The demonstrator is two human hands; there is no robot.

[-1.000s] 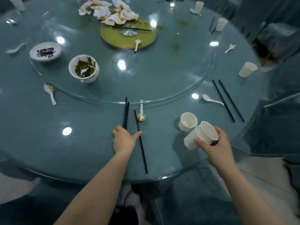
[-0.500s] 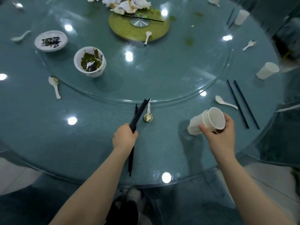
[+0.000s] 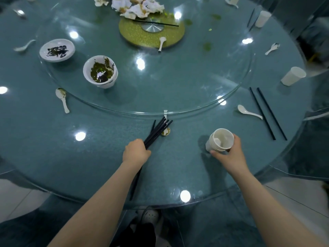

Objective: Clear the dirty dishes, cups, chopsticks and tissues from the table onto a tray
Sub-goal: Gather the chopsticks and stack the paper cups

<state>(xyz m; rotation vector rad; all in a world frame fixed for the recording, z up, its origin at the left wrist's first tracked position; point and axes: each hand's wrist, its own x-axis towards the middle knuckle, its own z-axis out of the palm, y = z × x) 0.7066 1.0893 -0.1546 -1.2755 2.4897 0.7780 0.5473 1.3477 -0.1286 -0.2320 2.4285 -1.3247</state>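
I had my left hand (image 3: 136,152) clenched around a bundle of black chopsticks (image 3: 158,131) just short of the glass turntable (image 3: 231,90), while my right hand (image 3: 229,152) gripped stacked paper cups (image 3: 220,139) nearby.

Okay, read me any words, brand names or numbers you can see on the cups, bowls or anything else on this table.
None. The cups in the right hand, the bowls and the chopsticks in the left hand show no print, and no text shows on the table.
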